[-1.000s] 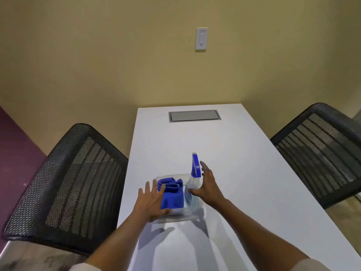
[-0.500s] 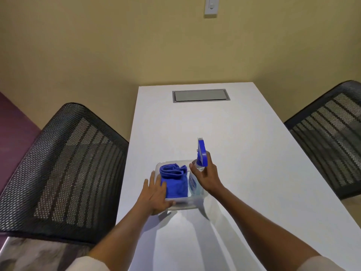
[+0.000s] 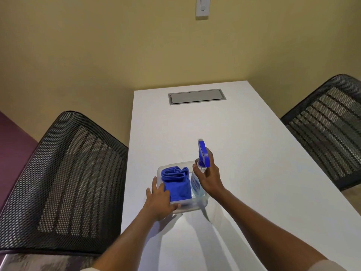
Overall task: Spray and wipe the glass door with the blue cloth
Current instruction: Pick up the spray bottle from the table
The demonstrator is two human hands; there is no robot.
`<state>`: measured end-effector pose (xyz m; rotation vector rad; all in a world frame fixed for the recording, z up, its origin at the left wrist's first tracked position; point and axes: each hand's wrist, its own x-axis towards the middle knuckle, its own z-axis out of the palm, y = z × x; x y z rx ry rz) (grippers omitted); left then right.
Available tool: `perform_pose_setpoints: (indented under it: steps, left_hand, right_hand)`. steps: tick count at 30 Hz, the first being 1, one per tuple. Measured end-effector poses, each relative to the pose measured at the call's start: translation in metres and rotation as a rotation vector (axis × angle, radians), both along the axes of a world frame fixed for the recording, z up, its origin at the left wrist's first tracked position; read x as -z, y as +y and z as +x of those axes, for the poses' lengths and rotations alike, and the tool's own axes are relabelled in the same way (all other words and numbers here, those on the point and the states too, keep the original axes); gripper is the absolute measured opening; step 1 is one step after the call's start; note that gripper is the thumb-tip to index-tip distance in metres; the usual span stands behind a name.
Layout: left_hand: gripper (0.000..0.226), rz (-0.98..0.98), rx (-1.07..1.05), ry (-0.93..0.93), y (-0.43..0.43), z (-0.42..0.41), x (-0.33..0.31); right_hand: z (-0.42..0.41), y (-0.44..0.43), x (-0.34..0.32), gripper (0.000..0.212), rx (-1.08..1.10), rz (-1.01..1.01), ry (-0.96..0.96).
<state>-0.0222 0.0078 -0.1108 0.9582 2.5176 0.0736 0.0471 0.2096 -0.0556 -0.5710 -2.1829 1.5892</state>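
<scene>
A clear plastic tub (image 3: 197,204) sits on the white table (image 3: 224,133). Inside it lies a folded blue cloth (image 3: 175,182), with a clear spray bottle (image 3: 196,185) with a blue trigger head (image 3: 203,153) standing to its right. My right hand (image 3: 209,178) is wrapped around the bottle's neck just under the trigger. My left hand (image 3: 160,200) rests on the tub's near left corner, fingers spread against the cloth's edge. No glass door is in view.
Black mesh chairs stand on the left (image 3: 64,182) and on the right (image 3: 330,130) of the table. A grey cable hatch (image 3: 197,96) is set in the table's far end. A yellow wall with a white switch (image 3: 202,6) is behind.
My right hand has gone from open beside the bottle to closed around its neck. The left hand has settled on the tub's corner. The camera has tilted down.
</scene>
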Motion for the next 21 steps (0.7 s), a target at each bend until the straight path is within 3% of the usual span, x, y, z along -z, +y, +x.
perform_pose_setpoints:
  steps: [6,12,21]
  left_hand:
    - [0.082,-0.026,0.015,-0.013,0.001,-0.001,-0.002]
    - [0.105,-0.026,0.063,0.062,0.003,-0.004,-0.017]
    - [0.099,-0.014,0.270,0.220,0.015,0.003,-0.068]
  right_hand:
    - [-0.003,-0.013,-0.006,0.074,0.075,0.033,0.053]
    - [0.002,-0.025,-0.025,0.061,0.142,0.008,0.129]
    - [0.034,-0.038,-0.094,0.066,0.304,0.040,0.178]
